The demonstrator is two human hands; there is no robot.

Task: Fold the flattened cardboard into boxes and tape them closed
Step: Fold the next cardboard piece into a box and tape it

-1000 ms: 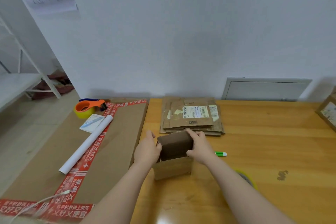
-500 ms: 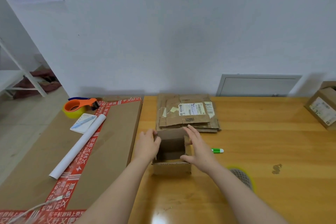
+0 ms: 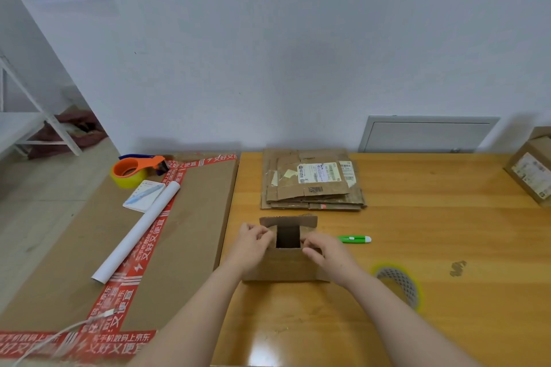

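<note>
Both hands have closed in on the top of the small brown cardboard box point(image 3: 286, 270) since half a second ago, when the right one lay flat and open beside it; the two side flaps now lean inward over the opening. The left hand point(image 3: 253, 243) pinches the left flap with curled fingers, and the right hand point(image 3: 325, 250) curls its fingers round the right flap. The box stands upright on the wooden tabletop point(image 3: 447, 247) just ahead of the person, its dark inside showing between the hands and its far flap standing up.

Just right of the right forearm a yellow roll of tape point(image 3: 398, 283) lies flat. A green utility knife point(image 3: 354, 239) lies just beyond the right hand. Farther back sits a stack of flattened brown cardboard point(image 3: 313, 188) with a white label on top. To the left, a large flat cardboard sheet point(image 3: 190, 232) edged in red printed tape carries a white paper roll point(image 3: 137, 229) and, at its far end, an orange tape dispenser point(image 3: 134, 171).
</note>
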